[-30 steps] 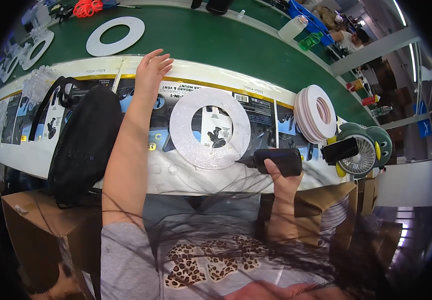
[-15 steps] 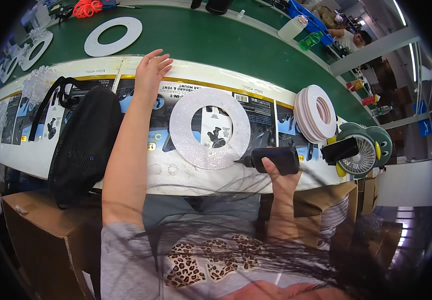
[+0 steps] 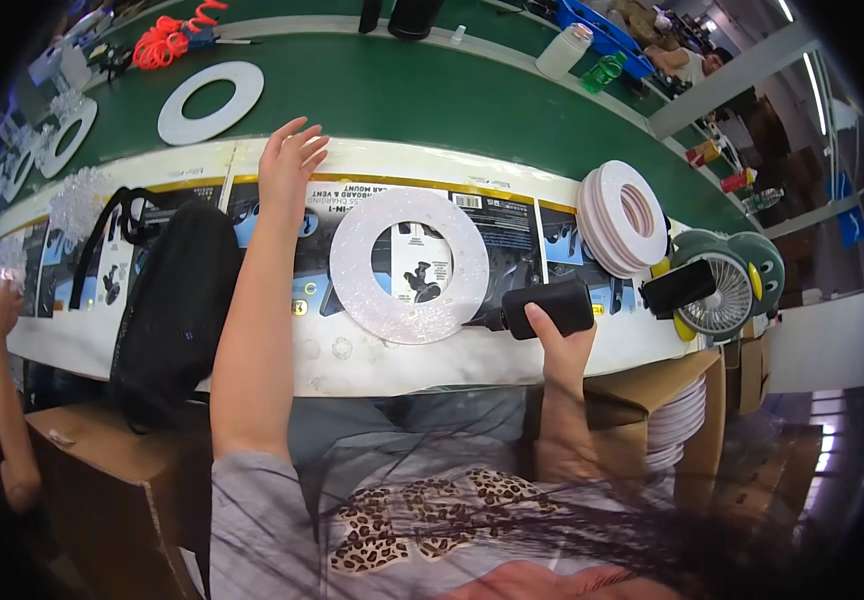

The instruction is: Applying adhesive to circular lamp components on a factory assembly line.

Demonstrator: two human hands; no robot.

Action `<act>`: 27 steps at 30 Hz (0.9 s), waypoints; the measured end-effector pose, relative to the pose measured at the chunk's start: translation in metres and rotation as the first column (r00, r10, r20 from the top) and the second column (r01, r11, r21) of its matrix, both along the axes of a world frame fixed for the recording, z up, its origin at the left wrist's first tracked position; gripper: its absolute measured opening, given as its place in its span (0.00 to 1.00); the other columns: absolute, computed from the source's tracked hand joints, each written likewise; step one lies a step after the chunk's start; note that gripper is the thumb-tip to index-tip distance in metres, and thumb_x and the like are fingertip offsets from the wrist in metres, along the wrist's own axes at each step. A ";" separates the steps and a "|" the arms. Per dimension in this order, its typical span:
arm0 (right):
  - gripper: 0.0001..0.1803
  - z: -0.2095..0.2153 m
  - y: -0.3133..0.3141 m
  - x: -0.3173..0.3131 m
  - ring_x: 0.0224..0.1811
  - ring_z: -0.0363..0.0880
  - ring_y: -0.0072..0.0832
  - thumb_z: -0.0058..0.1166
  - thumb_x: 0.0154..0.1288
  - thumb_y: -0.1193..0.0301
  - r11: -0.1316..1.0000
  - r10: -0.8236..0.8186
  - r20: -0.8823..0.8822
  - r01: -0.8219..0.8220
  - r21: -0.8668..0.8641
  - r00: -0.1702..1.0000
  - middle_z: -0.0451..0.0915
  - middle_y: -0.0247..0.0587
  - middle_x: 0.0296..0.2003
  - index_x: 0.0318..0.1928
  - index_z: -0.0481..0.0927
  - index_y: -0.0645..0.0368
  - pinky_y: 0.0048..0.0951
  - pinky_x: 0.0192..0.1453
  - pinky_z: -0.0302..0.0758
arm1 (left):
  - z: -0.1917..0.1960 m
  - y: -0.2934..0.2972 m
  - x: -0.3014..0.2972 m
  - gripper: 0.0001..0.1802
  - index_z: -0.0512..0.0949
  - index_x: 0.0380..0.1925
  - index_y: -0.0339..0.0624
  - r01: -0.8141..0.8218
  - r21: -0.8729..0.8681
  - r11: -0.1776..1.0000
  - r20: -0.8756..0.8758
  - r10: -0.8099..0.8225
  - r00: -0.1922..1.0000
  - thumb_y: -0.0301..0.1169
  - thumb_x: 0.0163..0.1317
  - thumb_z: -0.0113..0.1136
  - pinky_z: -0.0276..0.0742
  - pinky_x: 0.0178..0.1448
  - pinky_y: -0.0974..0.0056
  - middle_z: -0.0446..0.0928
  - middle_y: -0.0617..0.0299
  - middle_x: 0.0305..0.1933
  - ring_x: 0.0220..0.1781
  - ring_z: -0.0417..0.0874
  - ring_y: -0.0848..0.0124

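Observation:
A white sparkly foam ring (image 3: 408,265) lies flat on the printed cardboard covering the bench front (image 3: 512,215). My right hand (image 3: 557,345) grips a black handheld tool (image 3: 542,307) whose tip touches the ring's lower right edge. My left hand (image 3: 290,163) reaches forward past the ring's upper left, fingers spread, palm down near the edge of the green belt (image 3: 402,100); it holds nothing.
A stack of white-and-pink rings (image 3: 624,215) leans at the right beside a green desk fan (image 3: 727,285). A black bag (image 3: 167,300) sits at the left. Another white ring (image 3: 210,100) lies on the belt. Cardboard boxes (image 3: 102,470) stand below; another person's arm (image 3: 7,400) at far left.
My left hand has spread its fingers and edged slightly forward. The right hand and tool stay at the ring's edge.

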State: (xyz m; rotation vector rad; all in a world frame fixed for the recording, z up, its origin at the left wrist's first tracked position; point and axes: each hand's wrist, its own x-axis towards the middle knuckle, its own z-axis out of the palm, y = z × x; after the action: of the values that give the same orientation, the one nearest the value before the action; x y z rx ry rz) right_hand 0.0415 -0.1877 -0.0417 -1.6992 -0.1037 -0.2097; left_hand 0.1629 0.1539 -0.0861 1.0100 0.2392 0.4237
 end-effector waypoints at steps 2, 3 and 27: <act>0.09 0.000 -0.001 0.001 0.32 0.77 0.18 0.65 0.53 0.76 0.991 -0.047 -0.042 0.052 0.126 0.998 0.80 0.33 0.30 0.36 0.80 0.62 0.20 0.38 0.74 | 0.007 -0.001 -0.008 0.19 0.67 0.55 0.33 -0.036 0.099 0.994 0.084 0.028 0.996 0.29 0.66 0.48 0.74 0.58 0.62 0.73 0.47 0.55 0.55 0.77 0.61; 0.09 -0.002 -0.007 0.005 0.32 0.77 0.18 0.65 0.53 0.76 0.986 -0.073 -0.040 0.078 0.150 0.997 0.80 0.33 0.30 0.36 0.80 0.62 0.20 0.38 0.74 | 0.018 -0.008 -0.012 0.19 0.67 0.55 0.33 -0.010 0.123 0.992 0.088 -0.001 0.996 0.29 0.66 0.48 0.74 0.58 0.62 0.73 0.47 0.55 0.55 0.77 0.61; 0.21 -0.006 -0.066 0.035 0.12 0.57 0.13 0.56 0.64 0.54 0.013 0.516 -0.350 0.401 0.916 0.782 0.73 0.35 0.27 0.40 0.77 0.63 0.12 0.14 0.54 | 0.052 -0.082 -0.141 0.31 0.74 0.50 0.47 0.294 0.895 -0.335 -0.401 -0.317 0.860 0.21 0.41 0.68 0.52 0.73 0.44 0.76 0.64 0.54 0.70 0.63 0.60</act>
State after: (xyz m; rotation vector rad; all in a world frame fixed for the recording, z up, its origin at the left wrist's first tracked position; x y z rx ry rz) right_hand 0.0767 -0.2541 -0.0476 -0.0873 0.4380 0.3742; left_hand 0.0221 0.0717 -0.0343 2.7222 -0.6321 -0.0491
